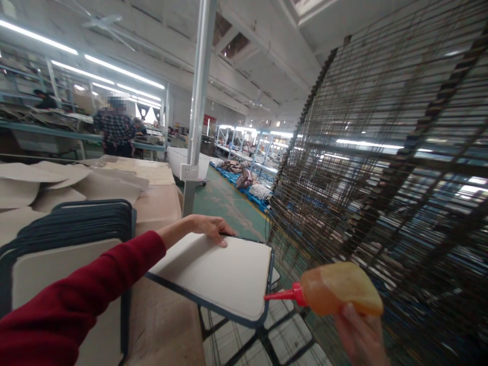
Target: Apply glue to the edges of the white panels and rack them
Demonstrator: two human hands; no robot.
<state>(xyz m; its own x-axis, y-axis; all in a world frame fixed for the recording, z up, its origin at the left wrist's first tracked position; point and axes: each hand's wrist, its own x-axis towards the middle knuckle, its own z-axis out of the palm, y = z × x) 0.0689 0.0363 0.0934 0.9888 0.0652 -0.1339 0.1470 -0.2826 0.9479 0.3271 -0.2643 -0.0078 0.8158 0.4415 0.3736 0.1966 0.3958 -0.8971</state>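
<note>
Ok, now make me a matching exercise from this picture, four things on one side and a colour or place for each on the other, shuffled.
1. Squeeze bottle
2. Single dark-rimmed panel
3. Sleeve
4. Floor

A. Green
B. Held by the left hand
C. Dark red
D. Held by the right hand

Pairs: 1-D, 2-B, 3-C, 4-A.

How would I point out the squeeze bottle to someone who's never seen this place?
Find the tall wire rack filling the view's right side, then drop to the right hand. The squeeze bottle is the rounded amber container in that hand. Its slim red nozzle, pointing at the edge of a pale, dark-rimmed panel, sets it apart.
</note>
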